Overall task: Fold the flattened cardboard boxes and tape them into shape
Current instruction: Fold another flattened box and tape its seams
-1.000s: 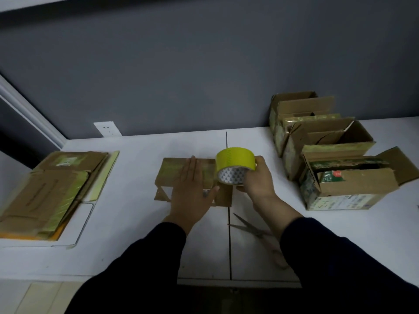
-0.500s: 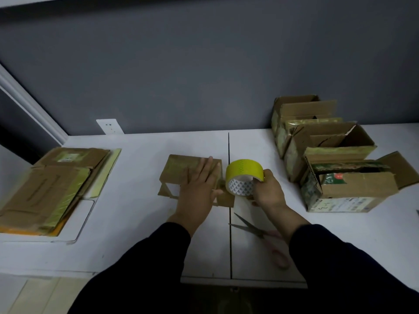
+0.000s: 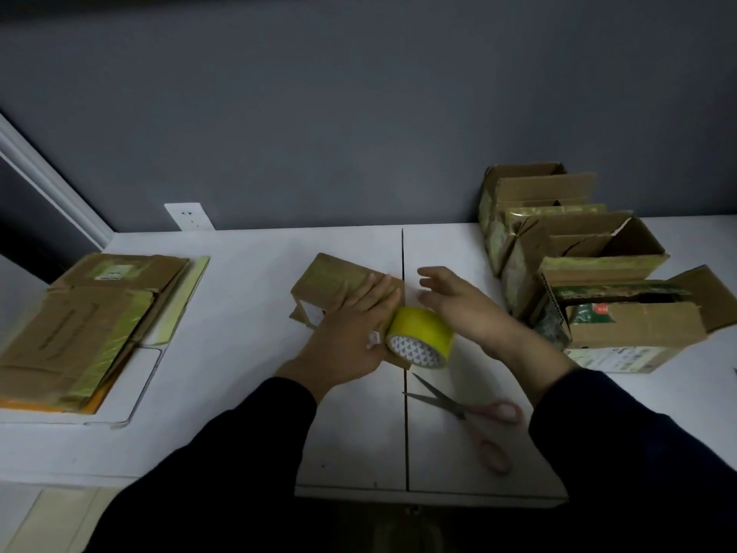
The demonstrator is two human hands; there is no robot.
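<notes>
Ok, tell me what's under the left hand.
The left hand lies flat on the cardboard box, whose far part shows beyond the fingers. The yellow tape roll sits beside it. The box's near part is covered, so any tape there is hidden.

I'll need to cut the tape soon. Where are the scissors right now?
In the head view, the scissors lie on the white table just right of its centre seam, nearer the person than the yellow tape roll.
</notes>
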